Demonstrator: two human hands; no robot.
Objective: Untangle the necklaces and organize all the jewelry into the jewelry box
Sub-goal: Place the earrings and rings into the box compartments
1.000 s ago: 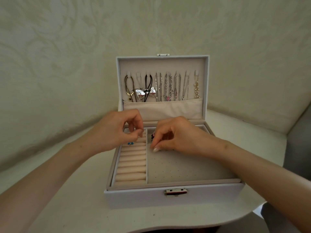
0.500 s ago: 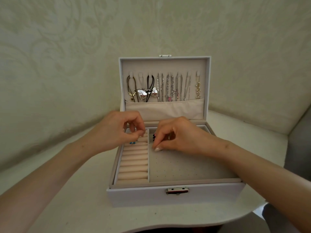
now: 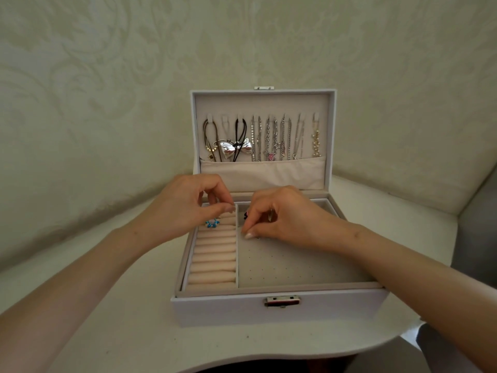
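Left hand (image 3: 188, 208) is held curled, thumb to forefinger, above the peach velvet ring rolls (image 3: 212, 262); anything gripped cannot be told. Small dark jewel (image 3: 245, 215) is pinched by the right hand (image 3: 279, 216), directly over the grey perforated panel (image 3: 282, 265) of the open white jewellery box (image 3: 228, 310); that hand is judged nearer.

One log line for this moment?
left hand: pinched over ring rolls, contents unclear | right hand: fingers on perforated panel | necklaces: hung in lid

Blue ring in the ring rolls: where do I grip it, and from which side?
Take the blue ring by its blue top, from straight above: only that stands clear of the ring rolls, the rest apparently sunk in a slot. Mind the left hand close by.
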